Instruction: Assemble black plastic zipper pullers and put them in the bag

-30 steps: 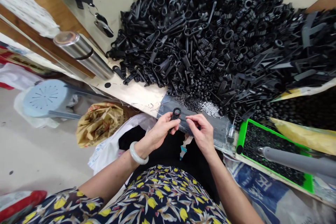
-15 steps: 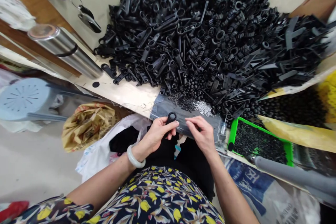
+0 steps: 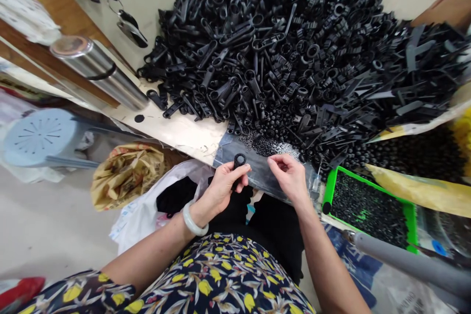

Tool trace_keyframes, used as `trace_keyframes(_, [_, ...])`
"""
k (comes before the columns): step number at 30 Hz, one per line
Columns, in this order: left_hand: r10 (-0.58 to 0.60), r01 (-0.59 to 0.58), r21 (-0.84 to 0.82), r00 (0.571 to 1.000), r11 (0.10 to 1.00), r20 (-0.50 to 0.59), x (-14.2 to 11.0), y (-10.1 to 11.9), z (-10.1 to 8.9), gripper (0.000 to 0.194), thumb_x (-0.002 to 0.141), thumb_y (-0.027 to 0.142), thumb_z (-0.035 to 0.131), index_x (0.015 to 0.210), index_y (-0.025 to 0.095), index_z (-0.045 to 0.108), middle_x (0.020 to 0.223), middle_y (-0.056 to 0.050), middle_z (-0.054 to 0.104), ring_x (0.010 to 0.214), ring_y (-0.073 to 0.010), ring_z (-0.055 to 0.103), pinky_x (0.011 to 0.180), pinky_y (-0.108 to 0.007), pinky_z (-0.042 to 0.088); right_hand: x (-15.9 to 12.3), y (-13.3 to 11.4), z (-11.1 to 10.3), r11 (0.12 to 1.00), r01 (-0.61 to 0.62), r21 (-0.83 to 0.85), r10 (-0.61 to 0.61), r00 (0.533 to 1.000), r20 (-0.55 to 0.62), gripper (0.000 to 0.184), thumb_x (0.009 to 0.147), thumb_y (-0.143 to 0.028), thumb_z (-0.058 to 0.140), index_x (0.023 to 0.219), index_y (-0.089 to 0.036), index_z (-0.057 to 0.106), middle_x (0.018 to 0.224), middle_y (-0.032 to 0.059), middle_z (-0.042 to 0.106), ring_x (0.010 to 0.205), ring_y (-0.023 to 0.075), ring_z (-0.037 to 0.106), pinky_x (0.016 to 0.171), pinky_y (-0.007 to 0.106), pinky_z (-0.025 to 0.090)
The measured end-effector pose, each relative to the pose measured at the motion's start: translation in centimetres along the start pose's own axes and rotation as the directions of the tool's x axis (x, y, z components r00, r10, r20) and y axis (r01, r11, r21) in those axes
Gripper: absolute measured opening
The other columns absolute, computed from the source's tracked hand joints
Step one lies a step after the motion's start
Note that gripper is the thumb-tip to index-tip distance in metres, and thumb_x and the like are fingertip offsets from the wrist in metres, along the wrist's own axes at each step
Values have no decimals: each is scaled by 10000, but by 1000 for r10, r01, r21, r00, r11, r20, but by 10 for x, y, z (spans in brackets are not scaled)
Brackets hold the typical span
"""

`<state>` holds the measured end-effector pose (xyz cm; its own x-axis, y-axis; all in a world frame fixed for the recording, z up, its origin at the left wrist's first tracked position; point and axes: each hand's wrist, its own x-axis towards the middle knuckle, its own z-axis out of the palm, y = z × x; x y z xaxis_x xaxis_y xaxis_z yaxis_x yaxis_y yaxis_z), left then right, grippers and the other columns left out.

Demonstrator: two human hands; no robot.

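Note:
My left hand [image 3: 225,184] is closed around a black plastic part with a ring-shaped end [image 3: 240,159], the ring standing up above my thumb. To its right, over the front of the grey work strip [image 3: 261,171], my right hand [image 3: 289,174] has its thumb and forefinger pinched together. Whatever lies between those fingertips, if anything, is too small to make out. Just behind my right hand lie small silver pins [image 3: 289,149], beside little black pieces [image 3: 263,144]. A large heap of black plastic parts [image 3: 250,49] rises beyond them.
At the right stands a green tray [image 3: 333,189] holding tiny black bits. A steel flask [image 3: 99,71] leans at the left near hanging keys [image 3: 130,29]. Lower left are a brown paper sack [image 3: 127,176], a white bag [image 3: 134,213] and a blue stool [image 3: 39,135]. A grey tube [image 3: 401,252] crosses the lower right.
My right hand has shifted slightly right, away from my left hand, fingertips still pinched. The part in my left hand has turned slightly. The whole view has moved a little.

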<state>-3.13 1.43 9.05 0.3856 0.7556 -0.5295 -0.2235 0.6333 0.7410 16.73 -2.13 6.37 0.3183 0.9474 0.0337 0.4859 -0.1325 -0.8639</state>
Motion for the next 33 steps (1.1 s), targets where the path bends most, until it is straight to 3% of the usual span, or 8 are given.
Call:
trace_keyframes(3, [-23, 26, -85, 999, 996, 33, -3, 2, 7, 339, 754, 395, 860, 726, 152, 625, 563, 36, 559, 483, -54, 424, 467, -193, 292, -13, -13, 10, 861, -145, 487, 128, 989, 68, 231, 876, -443, 786, 957, -227, 785, 887, 30, 730, 714, 158, 598, 686, 293, 484])
trace_keyframes(7, [-22, 35, -169, 997, 985, 77, -5, 0, 15, 327, 761, 390, 860, 761, 148, 640, 563, 52, 525, 482, -49, 398, 478, -193, 293, -26, -29, 28, 701, -210, 682, 187, 976, 109, 217, 828, -431, 840, 908, -235, 794, 856, 13, 709, 692, 131, 561, 694, 280, 489])
trace_keyframes(17, [19, -9, -165, 998, 986, 65, -7, -7, 18, 332, 781, 391, 848, 761, 145, 626, 577, 46, 535, 477, -46, 399, 479, -191, 288, -33, -33, 41, 604, -289, 743, 305, 945, 119, 335, 772, -497, 853, 904, -202, 766, 662, -34, 559, 540, 78, 373, 499, 220, 319])
trace_keyframes(26, [36, -27, -169, 998, 985, 51, -7, -18, 16, 339, 810, 413, 827, 748, 152, 620, 593, 41, 545, 496, -44, 401, 484, -186, 297, -41, -23, 47, 766, -156, 624, 201, 980, -1, 262, 890, -467, 783, 928, -209, 754, 820, -9, 633, 541, 75, 447, 498, 224, 383])
trace_keyframes(33, [48, -39, -162, 998, 986, 52, -7, -18, 16, 348, 829, 416, 809, 728, 154, 602, 595, 35, 556, 496, -47, 415, 487, -189, 310, -42, -17, 46, 779, -130, 614, 161, 987, 5, 251, 923, -462, 759, 944, -213, 737, 873, -7, 622, 525, 72, 490, 472, 227, 405])
